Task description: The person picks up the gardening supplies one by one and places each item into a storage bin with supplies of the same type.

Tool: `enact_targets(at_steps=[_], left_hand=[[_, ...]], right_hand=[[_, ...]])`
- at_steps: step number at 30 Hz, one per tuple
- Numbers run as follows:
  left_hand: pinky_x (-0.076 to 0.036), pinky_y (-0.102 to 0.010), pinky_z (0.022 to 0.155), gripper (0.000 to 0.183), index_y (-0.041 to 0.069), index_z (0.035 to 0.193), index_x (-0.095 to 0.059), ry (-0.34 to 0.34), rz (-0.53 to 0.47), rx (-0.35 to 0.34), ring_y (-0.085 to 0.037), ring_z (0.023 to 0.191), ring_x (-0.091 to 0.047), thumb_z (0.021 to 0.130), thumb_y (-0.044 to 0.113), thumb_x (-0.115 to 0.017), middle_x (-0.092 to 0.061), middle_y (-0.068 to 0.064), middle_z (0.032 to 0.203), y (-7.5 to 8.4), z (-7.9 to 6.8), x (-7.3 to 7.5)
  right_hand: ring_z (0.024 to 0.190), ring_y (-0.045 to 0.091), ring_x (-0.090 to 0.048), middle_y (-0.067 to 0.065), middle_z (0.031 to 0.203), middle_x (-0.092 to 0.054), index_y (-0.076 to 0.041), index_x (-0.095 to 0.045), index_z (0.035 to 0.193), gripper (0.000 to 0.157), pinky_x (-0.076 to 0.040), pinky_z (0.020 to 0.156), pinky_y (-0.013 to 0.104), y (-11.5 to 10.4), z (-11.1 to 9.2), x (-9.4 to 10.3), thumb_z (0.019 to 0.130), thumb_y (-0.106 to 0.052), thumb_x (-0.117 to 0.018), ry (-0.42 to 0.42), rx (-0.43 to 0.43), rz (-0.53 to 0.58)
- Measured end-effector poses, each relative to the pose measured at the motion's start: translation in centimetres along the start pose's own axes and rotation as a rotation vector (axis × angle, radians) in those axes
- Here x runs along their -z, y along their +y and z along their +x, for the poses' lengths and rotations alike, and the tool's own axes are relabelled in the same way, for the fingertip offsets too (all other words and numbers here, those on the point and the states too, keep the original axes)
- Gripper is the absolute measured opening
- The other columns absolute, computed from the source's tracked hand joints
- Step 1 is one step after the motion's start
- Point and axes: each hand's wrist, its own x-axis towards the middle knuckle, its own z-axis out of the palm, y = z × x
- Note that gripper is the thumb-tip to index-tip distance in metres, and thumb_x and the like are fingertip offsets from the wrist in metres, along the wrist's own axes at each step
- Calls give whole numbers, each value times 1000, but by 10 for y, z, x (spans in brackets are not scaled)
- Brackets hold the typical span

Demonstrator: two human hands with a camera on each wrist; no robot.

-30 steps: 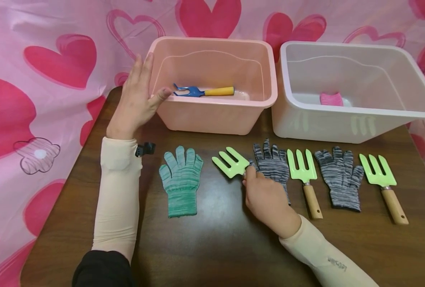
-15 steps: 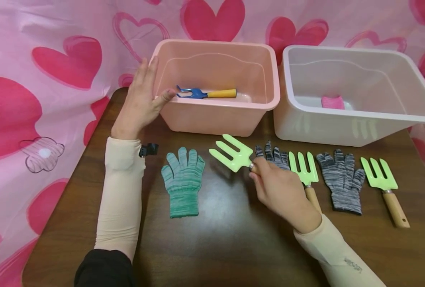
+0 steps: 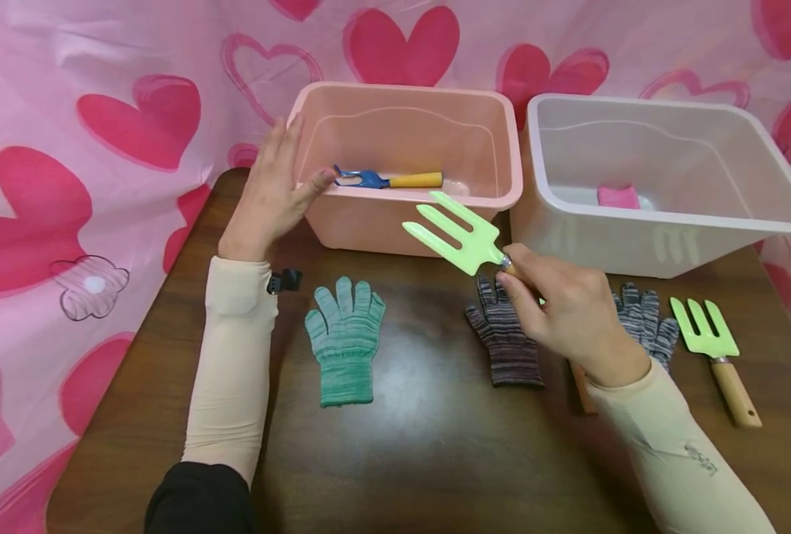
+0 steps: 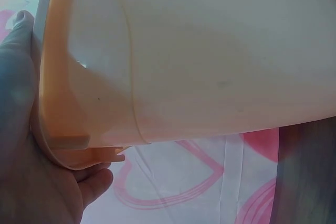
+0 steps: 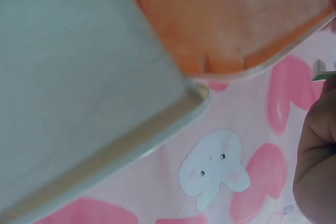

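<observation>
My right hand grips the wooden handle of a green garden hand fork, raised above the table with its tines pointing left. In the head view the tines overlap the front rim of the pink plastic bin. At that bin's left end is my left hand, its fingers extended along the outside and the thumb at the front rim corner. The left wrist view shows this hand against the bin's rim. Inside the bin lies a blue hand cultivator with a yellow handle.
A white bin holding a small pink item stands to the right. On the table lie a green glove, a grey glove, another grey glove partly hidden, a green fork and a mostly covered fork handle.
My right hand has lifted the fork from the table and carried it up and toward the bins, uncovering the nearer grey glove. The left hand stays at the pink bin.
</observation>
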Motion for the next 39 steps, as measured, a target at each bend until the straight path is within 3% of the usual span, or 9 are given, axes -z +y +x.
enact_targets(at_steps=[5,14,18,23,25,29,39], left_hand=[[-7,-51,121,94,26,165,-7,-1,-5,-4,-27,154,-2,93,73,-46,-5,-12,169,1,1,-3],[-9,-54,120,92,30,164,-5,-8,-10,14,-24,154,0,93,72,-46,-4,-8,169,4,5,-5],[-10,-56,119,92,33,164,-3,-16,-18,27,-23,154,-1,93,73,-46,-3,-6,169,4,5,-6],[-10,-56,119,95,30,164,-5,-19,-25,28,-25,154,-1,91,76,-45,-3,-7,169,2,4,-9],[-10,-56,119,96,29,164,-6,-19,-23,25,-26,154,-2,91,77,-44,-4,-8,169,2,4,-10],[-9,-56,120,95,28,165,-6,-21,-19,23,-26,154,-2,92,75,-45,-4,-8,169,0,5,-12],[-14,-61,118,89,26,164,-13,-21,-9,3,-32,153,-8,94,71,-45,-7,-8,169,0,6,-14]], right_hand=[[47,12,-41,-1,65,-50,-2,-65,103,32,-34,37,34,18,14,2,104,-30,-51,19,45,-6],[51,23,-51,7,64,-55,-1,-70,107,41,-42,46,45,49,37,3,103,-38,-53,49,21,8],[52,26,-54,11,68,-62,0,-72,112,47,-43,46,46,61,46,3,103,-43,-54,15,31,-7],[49,20,-43,6,63,-53,0,-70,117,35,-36,46,39,76,57,0,96,-27,-66,-61,27,6],[48,19,-40,4,61,-49,-1,-70,119,33,-34,48,38,81,61,-1,93,-21,-69,-83,3,9],[51,22,-43,7,64,-54,-3,-69,124,36,-38,54,41,89,69,-3,92,-17,-72,-137,-77,10],[66,26,-50,7,72,-53,-10,-65,129,36,-38,66,43,106,85,-5,96,-25,-70,-277,-237,13]])
